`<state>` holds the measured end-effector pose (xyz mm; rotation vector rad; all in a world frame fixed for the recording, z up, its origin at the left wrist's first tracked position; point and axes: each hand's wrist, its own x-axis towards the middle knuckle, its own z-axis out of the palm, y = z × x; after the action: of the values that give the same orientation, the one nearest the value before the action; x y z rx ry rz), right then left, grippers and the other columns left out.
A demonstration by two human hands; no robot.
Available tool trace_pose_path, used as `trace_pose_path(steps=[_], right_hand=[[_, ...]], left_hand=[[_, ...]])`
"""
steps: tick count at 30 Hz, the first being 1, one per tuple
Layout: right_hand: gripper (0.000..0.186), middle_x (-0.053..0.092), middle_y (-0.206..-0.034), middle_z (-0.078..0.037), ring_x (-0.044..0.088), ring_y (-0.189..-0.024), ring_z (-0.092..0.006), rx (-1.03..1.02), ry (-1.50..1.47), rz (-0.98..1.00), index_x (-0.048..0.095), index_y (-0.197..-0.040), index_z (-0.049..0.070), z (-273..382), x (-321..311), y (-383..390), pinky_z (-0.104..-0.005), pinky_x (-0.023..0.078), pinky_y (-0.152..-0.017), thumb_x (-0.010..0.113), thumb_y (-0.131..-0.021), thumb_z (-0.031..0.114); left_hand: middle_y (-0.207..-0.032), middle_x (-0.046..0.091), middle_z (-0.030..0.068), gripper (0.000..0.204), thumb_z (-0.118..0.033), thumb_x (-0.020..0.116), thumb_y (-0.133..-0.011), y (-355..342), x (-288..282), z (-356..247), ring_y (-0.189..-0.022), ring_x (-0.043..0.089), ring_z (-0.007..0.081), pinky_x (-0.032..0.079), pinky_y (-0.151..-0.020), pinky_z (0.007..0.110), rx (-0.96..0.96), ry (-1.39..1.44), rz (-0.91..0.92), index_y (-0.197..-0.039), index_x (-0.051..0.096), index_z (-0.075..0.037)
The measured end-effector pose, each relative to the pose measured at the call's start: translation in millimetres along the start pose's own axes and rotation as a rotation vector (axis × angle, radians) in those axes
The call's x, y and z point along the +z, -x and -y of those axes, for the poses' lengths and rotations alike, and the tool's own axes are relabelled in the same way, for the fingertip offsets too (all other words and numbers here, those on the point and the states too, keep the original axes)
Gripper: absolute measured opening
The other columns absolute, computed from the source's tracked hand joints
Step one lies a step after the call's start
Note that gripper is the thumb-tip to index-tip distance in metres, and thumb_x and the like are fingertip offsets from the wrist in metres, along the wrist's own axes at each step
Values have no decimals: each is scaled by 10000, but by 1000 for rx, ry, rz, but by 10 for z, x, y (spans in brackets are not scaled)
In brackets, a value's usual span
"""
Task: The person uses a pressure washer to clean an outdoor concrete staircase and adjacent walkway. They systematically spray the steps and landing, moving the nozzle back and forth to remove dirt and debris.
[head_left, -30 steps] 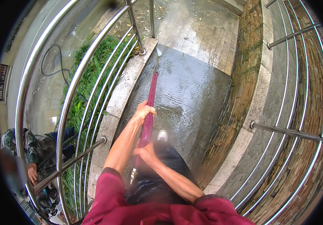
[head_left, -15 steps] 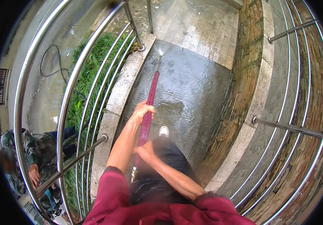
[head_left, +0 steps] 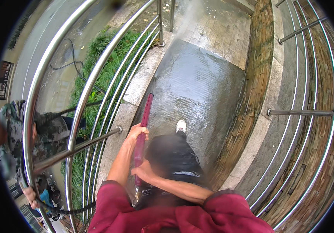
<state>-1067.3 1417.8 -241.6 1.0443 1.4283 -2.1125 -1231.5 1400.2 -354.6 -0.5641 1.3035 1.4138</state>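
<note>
A dark red pressure washer wand (head_left: 147, 112) points ahead and slightly to the right, over a wet stone ramp (head_left: 198, 77). My left hand (head_left: 137, 133) is closed around its middle. Lower down, near the rear end, my right hand (head_left: 145, 171) is closed around the grip; some of its fingers are hidden. A brass fitting (head_left: 138, 193) shows at the wand's rear end, below the right hand. From the thin tip, a pale spray (head_left: 184, 21) stretches toward the far paving. My white shoe (head_left: 181, 126) stands on the ramp.
Metal railings (head_left: 91, 79) curve along the left, with others (head_left: 310, 113) on the right. Grass (head_left: 97, 58) and a black hose (head_left: 73, 58) lie beyond the left rail. A person in camouflage (head_left: 46, 136) stands there, a hand near a dark hose. A brick-faced wall (head_left: 248, 93) borders the ramp.
The wand has shifted left and back toward me, and its spray now reaches farther ahead. My hands moved with it. The person's hand beyond the railing has moved lower.
</note>
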Motion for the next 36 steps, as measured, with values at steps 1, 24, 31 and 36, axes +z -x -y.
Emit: trace_pose_path(steps=[1, 24, 31, 36], right_hand=[[467, 611, -749, -94, 625, -691, -232, -23, 31, -18, 547, -985, -9, -76, 132, 106, -370, 513, -636, 729, -561, 63], [409, 637, -769, -101, 630, -707, -227, -76, -89, -92, 573, -921, -11, -702, -79, 1278, -364, 528, -678, 751, -570, 99], [525, 659, -858, -145, 652, -825, -272, -101, -33, -59, 584, -1037, -30, -745, -120, 1315, -377, 531, -765, 782, -577, 127], [503, 684, -883, -148, 669, -822, -267, -166, -21, -112, 601, -1036, -10, -497, -230, 623, -378, 533, -751, 767, -582, 133]], left_hand=[[-637, 520, 43, 364, 39, 624, -674, 91, -147, 84, -468, 520, 162, 508, -454, 349, 7, 0, 17, -1011, 545, -75], [-730, 592, 89, 283, 1, 666, -737, 904, 499, 939, -581, 607, 199, 548, -546, 367, -57, -169, 135, -985, 532, -24], [-710, 583, 87, 306, -19, 648, -725, 1021, 536, 1021, -561, 594, 206, 513, -526, 349, -1, -194, 133, -1017, 557, -31], [-786, 623, 110, 285, -44, 678, -717, 524, 675, 450, -603, 613, 206, 551, -559, 364, 118, -250, 172, -979, 578, 8]])
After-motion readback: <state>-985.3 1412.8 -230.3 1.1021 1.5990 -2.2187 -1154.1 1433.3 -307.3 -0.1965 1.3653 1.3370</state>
